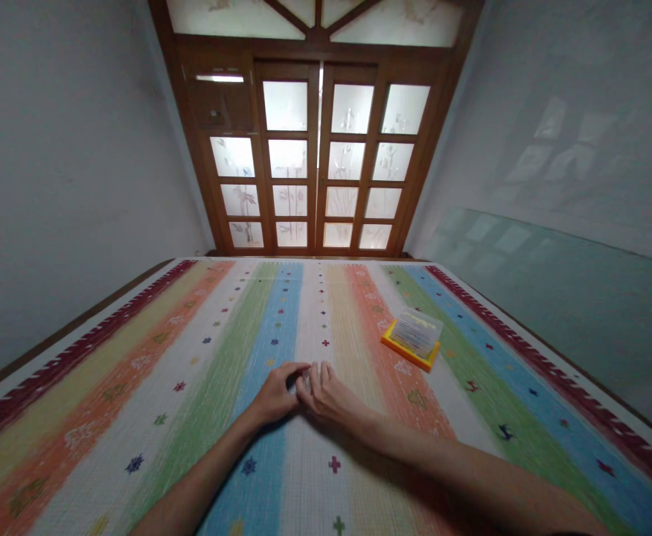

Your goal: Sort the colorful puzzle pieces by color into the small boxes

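Observation:
My left hand (275,394) and my right hand (327,395) meet over the middle of the striped cloth (192,357). The left fingers are bent toward the thumb, leaving a small dark gap between them. My right fingers are curled, with their tips against the left hand's fingertips. Whatever the two hands may hold between them is hidden or too small to make out. Beyond the right hand, apart from it, a clear plastic case (415,332) with thin pale contents rests tilted on a yellow-orange base (409,354).
The cloth covers a broad flat surface with a dark wooden edge (74,325) at the left. Wooden doors with frosted panes (288,160) stand at the far end. A pale green panel (560,290) lines the right wall.

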Action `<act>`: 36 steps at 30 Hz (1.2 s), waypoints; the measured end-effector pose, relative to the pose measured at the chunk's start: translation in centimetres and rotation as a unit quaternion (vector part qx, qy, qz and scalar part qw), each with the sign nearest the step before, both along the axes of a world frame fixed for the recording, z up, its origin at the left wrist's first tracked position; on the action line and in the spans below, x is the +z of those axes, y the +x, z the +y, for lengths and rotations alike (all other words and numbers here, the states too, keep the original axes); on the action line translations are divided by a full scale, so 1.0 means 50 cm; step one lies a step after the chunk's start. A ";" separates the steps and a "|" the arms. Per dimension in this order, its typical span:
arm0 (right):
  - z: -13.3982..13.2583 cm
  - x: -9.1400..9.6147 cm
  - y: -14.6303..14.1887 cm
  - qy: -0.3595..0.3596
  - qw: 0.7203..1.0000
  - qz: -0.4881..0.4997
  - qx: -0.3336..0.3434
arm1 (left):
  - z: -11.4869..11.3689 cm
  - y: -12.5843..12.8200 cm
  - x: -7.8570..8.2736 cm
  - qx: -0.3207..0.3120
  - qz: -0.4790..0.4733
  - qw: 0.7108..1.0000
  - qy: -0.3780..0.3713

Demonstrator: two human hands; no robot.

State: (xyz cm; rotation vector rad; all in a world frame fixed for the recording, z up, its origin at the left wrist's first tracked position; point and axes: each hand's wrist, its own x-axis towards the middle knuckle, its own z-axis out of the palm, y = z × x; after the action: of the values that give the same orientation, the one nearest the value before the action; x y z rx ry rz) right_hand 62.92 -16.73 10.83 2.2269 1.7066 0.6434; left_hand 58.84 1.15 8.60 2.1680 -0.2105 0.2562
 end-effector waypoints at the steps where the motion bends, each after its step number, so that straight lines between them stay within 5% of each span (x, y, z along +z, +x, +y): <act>1: 0.004 0.001 -0.001 0.002 1.000 0.004 -0.004 | 0.000 0.001 0.000 0.000 0.004 1.000 0.000; 8: 0.007 0.044 0.023 -0.013 0.994 0.110 -0.022 | -0.001 -0.002 0.007 -0.016 0.016 0.999 -0.042; 13: -0.030 0.103 0.089 0.097 0.935 0.339 -0.036 | 0.009 -0.010 0.015 -0.062 0.057 0.989 -0.125; 15: -0.038 0.111 0.119 0.181 0.867 0.464 -0.019 | 0.014 -0.017 0.020 -0.067 0.058 0.982 -0.165; 20: -0.006 0.094 0.161 0.278 0.599 0.749 -0.047 | 0.032 -0.049 0.039 -0.079 0.090 0.970 -0.213; 23: 0.041 0.080 0.159 0.278 0.552 0.784 -0.050 | 0.050 -0.067 0.044 -0.089 0.128 0.958 -0.242; 26: 0.083 0.074 0.153 0.266 0.583 0.764 -0.065 | 0.079 -0.082 0.037 -0.032 0.138 0.956 -0.257; 29: 0.090 0.079 0.154 0.282 0.673 0.680 -0.065 | 0.127 -0.097 0.028 0.070 0.106 0.963 -0.236; 32: 0.046 0.097 0.163 0.293 0.764 0.574 -0.026 | 0.198 -0.112 0.027 0.159 0.069 0.968 -0.183; 36: -0.070 0.127 0.177 0.300 0.839 0.453 -0.010 | 0.294 -0.129 0.036 0.269 0.002 0.957 -0.107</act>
State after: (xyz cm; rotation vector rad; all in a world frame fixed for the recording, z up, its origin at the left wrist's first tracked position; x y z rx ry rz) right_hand 71.79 -20.21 17.19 3.3602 2.0379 0.0598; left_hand 52.38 15.87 10.42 1.9707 0.4016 0.5551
